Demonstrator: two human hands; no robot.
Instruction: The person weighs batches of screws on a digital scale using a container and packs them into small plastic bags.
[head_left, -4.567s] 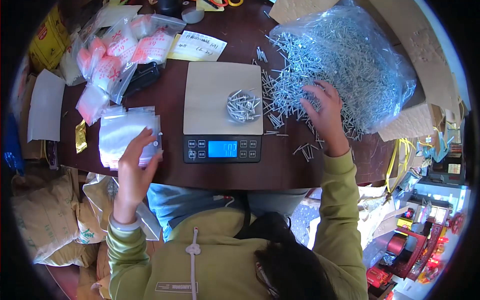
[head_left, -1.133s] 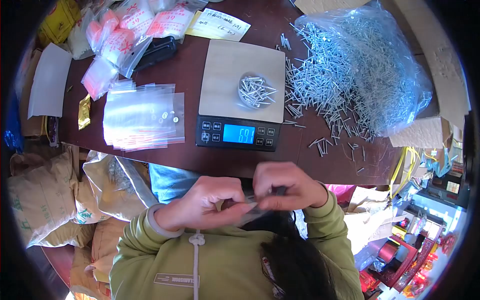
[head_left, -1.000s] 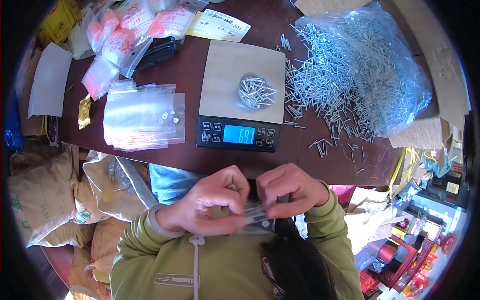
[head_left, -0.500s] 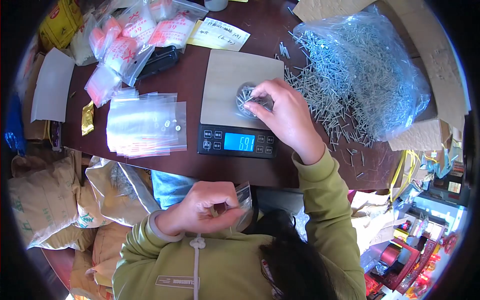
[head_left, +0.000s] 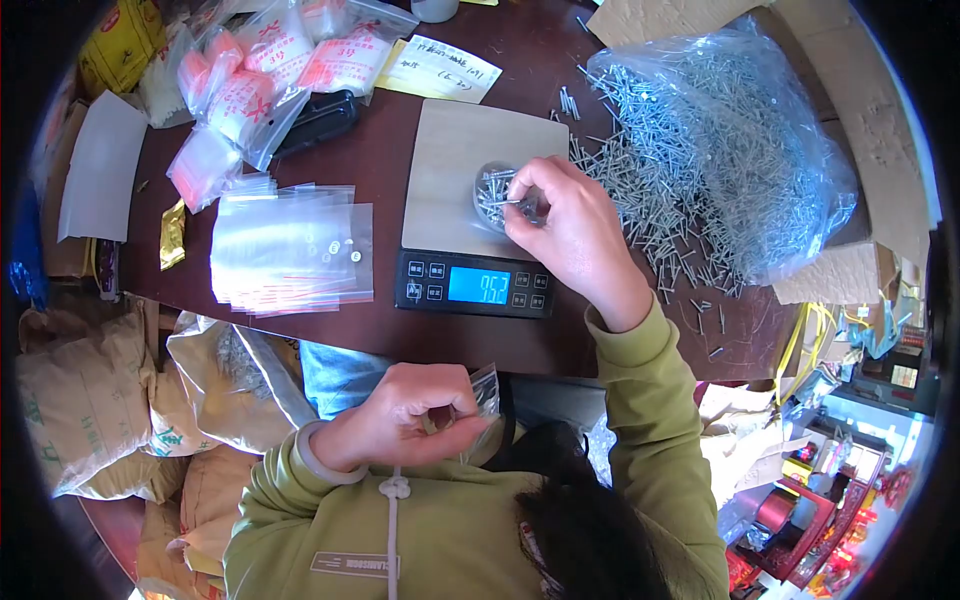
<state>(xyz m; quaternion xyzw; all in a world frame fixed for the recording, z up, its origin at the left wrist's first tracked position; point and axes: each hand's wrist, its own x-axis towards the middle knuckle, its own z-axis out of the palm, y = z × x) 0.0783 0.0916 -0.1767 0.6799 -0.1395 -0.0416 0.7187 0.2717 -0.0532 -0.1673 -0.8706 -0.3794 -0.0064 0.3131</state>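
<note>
My right hand [head_left: 570, 225] pinches the rim of the small clear cup [head_left: 486, 215], which holds metal screws [head_left: 494, 188]. The cup is on the plate of the digital scale [head_left: 440, 180], whose lit display [head_left: 479, 285] shows digits. Near my chest, the fingers of my left hand [head_left: 415, 415] are closed on a small clear zip bag [head_left: 485, 395]. A stack of flat clear zip bags [head_left: 280, 245] lies left of the scale. Loose screws [head_left: 640, 185] spread from a large plastic bag [head_left: 780, 170] on the right.
Filled bags with red print [head_left: 240, 100], a black object [head_left: 320, 122] and a yellow note [head_left: 440, 70] lie at the back left. A gold wrapper [head_left: 173, 235] is near the left edge. Cardboard [head_left: 880, 100] borders the right side; brown sacks [head_left: 85, 390] stand below left.
My right hand has left the small bag by my left hand and reached up to the cup. The display reading has risen since half a second ago. My left hand keeps the bag.
</note>
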